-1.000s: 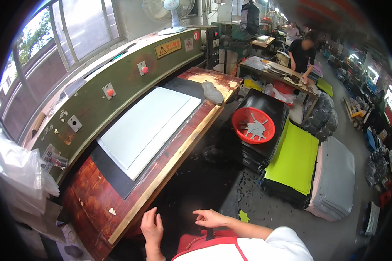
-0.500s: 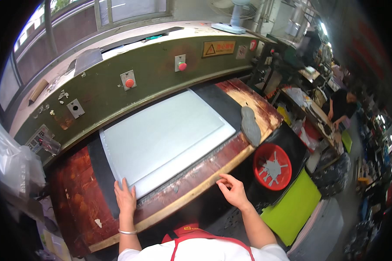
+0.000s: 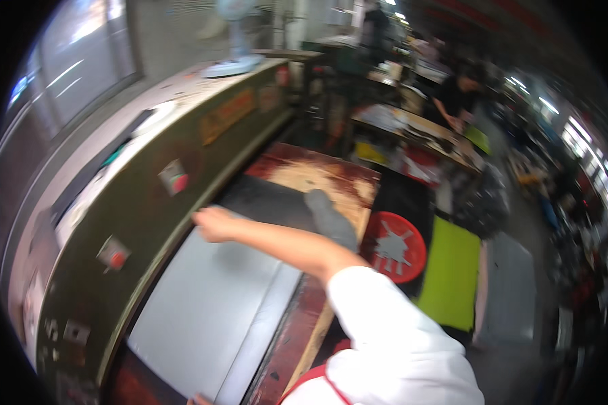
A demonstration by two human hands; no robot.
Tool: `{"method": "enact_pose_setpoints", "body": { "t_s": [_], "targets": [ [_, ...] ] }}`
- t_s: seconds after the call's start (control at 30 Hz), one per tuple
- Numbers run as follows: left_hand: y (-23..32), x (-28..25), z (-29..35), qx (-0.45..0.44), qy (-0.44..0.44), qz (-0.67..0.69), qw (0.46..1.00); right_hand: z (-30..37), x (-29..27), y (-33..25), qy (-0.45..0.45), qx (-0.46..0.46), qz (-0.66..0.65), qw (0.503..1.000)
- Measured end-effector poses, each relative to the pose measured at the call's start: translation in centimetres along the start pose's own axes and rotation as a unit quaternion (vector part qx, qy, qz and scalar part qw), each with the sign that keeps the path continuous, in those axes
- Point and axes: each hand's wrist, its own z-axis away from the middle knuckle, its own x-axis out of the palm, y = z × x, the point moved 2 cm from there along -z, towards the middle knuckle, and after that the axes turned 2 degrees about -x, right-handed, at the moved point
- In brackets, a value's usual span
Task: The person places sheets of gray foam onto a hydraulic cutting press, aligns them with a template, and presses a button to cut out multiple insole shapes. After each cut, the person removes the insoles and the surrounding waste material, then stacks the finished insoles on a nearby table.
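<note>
A pale grey sheet (image 3: 196,304) lies on the dark work board, with a raised-looking strip along its near long edge. My right arm reaches across to the sheet's far right corner. There my right hand (image 3: 213,225) has its fingers curled in, blurred; what they hold, if anything, is hidden. Of my left hand (image 3: 199,400) only a bit shows at the bottom edge, beside the sheet's near left corner. A dark grey sole-shaped piece (image 3: 332,219) rests on the board to the right, partly behind my right arm.
A green machine beam (image 3: 142,196) with red push buttons runs along the far side. On the right are a red bowl (image 3: 417,260) of grey pieces, a lime green sheet (image 3: 450,270) and a grey stack (image 3: 510,290). Another person (image 3: 456,101) works at a farther table.
The view has swung to the right. My right hand has gone from the board's near edge to the sheet's far right corner. My left hand has mostly dropped out of view.
</note>
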Motion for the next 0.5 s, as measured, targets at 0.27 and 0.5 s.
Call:
{"method": "enact_pose_setpoints", "body": {
  "t_s": [0.27, 0.5],
  "targets": [
    [-2.2, 4.2, 2.0, 0.035, 0.098, 0.033, 0.994, -11.2, 0.2, 2.1, 0.049, 0.047, 0.028, 0.997],
    [-3.6, 4.7, 2.5, 0.031, 0.087, 0.016, 0.996, -11.2, 0.4, 2.2, 0.044, 0.026, 0.015, 0.999]
  ]
}}
